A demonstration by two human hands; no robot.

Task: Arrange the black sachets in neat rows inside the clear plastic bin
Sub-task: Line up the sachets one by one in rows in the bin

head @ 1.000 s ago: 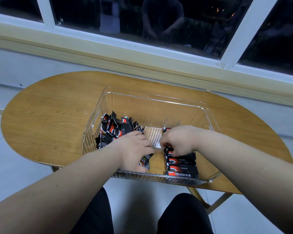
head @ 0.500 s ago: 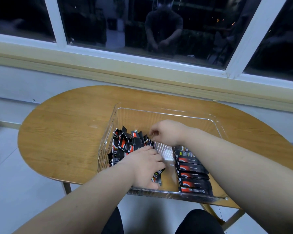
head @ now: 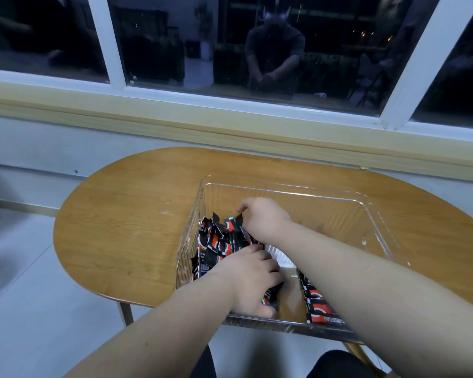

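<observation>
A clear plastic bin (head: 339,196) sits on an oval wooden table (head: 137,214). A loose heap of black-and-red sachets (head: 219,241) fills its left side. A flat row of sachets (head: 318,304) lies at the front right, partly hidden by my right forearm. My left hand (head: 253,282) rests over the heap's near end, fingers curled round sachets by the front wall. My right hand (head: 262,216) reaches across to the heap's far end, its fingers pinching the top of an upright sachet.
The table stands against a grey wall below a window sill (head: 230,126). The bin's far right half (head: 352,227) holds nothing. A white ribbed patch (head: 280,257) shows on the bin floor between the heap and the row. Grey floor (head: 25,282) lies to the left.
My right hand has left the flat row at the right and crossed leftward and away, to the far end of the heap. My left hand stays on the heap. The camera has tilted up.
</observation>
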